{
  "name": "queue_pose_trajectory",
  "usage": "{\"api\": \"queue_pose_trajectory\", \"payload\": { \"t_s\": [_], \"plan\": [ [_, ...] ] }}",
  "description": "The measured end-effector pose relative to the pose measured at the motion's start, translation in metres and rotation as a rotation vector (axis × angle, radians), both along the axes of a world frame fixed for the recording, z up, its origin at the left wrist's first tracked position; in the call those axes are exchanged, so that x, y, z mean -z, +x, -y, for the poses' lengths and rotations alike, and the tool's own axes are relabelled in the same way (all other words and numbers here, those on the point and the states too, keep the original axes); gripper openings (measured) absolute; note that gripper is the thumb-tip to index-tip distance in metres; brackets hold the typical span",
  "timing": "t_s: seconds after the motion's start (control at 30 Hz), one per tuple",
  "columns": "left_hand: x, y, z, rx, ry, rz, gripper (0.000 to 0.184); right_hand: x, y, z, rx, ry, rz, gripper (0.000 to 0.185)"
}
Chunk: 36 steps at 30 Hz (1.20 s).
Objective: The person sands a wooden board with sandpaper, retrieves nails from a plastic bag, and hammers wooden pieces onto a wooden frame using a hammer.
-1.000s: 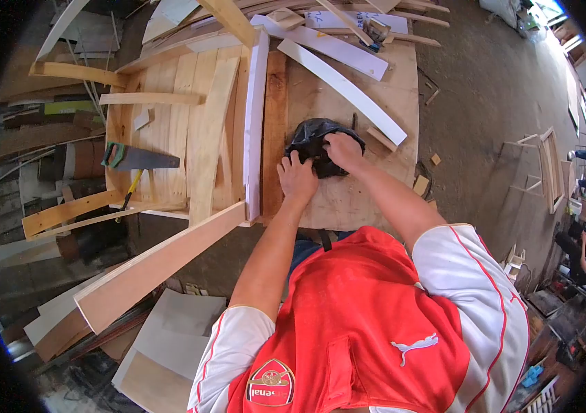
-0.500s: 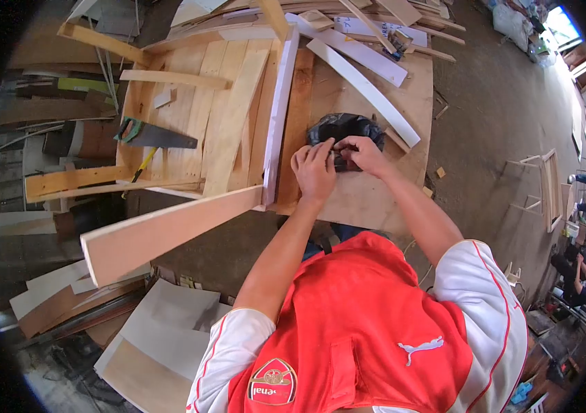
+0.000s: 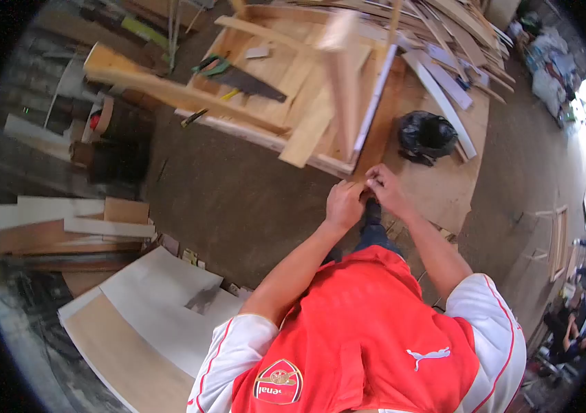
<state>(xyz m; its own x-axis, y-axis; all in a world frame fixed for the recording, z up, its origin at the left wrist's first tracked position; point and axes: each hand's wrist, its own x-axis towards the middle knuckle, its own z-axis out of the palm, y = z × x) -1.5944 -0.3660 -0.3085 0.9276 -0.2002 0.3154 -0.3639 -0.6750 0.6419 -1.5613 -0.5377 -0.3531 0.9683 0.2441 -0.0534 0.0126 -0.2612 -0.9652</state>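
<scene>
My left hand [image 3: 344, 205] and my right hand [image 3: 387, 190] are close together in front of my body, near the corner of an upturned wooden frame [image 3: 317, 160]. Both have curled fingers, the tips meeting; whatever they may pinch is too small or hidden to make out. Beyond my right hand, an open black plastic bag [image 3: 422, 144] sits on a plywood sheet [image 3: 437, 196]. A brown board [image 3: 381, 141] lies between the bag and the frame.
A handsaw [image 3: 255, 84] with a green handle lies on the frame, whose wooden legs [image 3: 190, 93] stick out. White strips [image 3: 437, 103] and stacked planks [image 3: 472, 41] lie beyond the bag. Large pale panels [image 3: 162, 303] are at lower left. A person [image 3: 568, 330] is at far right.
My hands have left the black bag and come back towards my body, still close together. My view has turned, and the long plank that jutted out from the frame's near corner appears there no more.
</scene>
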Motion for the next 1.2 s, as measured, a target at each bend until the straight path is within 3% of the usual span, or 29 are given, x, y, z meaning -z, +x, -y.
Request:
{"api": "queue_pose_trajectory", "payload": {
  "t_s": [0.13, 0.3, 0.47, 0.57, 0.67, 0.77, 0.87, 1.0, 1.1, 1.2],
  "plan": [
    [0.018, -0.05, -0.116, -0.149, 0.011, -0.083, 0.009, -0.009, -0.028, -0.122, -0.135, 0.099, -0.17, 0.017],
    [0.012, -0.097, -0.232, -0.454, 0.046, -0.313, 0.012, -0.007, -0.04, -0.251, -0.304, 0.089, -0.183, 0.015],
    [0.013, -0.092, -0.317, -0.569, 0.007, -0.334, 0.017, -0.023, -0.018, -0.333, -0.349, 0.036, -0.213, 0.012],
    [0.02, -0.072, -0.364, -0.627, 0.002, -0.337, 0.021, -0.003, 0.014, -0.377, -0.318, 0.019, -0.226, 0.016],
    [0.024, -0.045, -0.419, -0.622, 0.046, -0.344, 0.027, -0.021, 0.053, -0.419, -0.163, -0.151, 0.109, 0.024],
    [0.029, -0.017, -0.476, -0.613, 0.085, -0.369, 0.024, -0.082, 0.108, -0.453, 0.116, -0.314, 0.679, 0.034],
    [0.033, 0.014, -0.528, -0.6, 0.087, -0.354, 0.02, -0.134, 0.172, -0.491, 0.312, -0.335, 0.902, 0.046],
    [0.021, 0.056, -0.576, -0.571, 0.035, -0.295, 0.019, -0.167, 0.221, -0.53, 0.284, -0.395, 0.818, 0.06],
    [0.016, 0.082, -0.602, -0.536, -0.034, -0.253, 0.019, -0.169, 0.23, -0.546, 0.357, -0.389, 0.929, 0.057],
    [0.027, 0.101, -0.626, -0.461, -0.099, -0.261, 0.02, -0.134, 0.216, -0.544, 0.345, -0.373, 1.171, 0.045]
  ]
}}
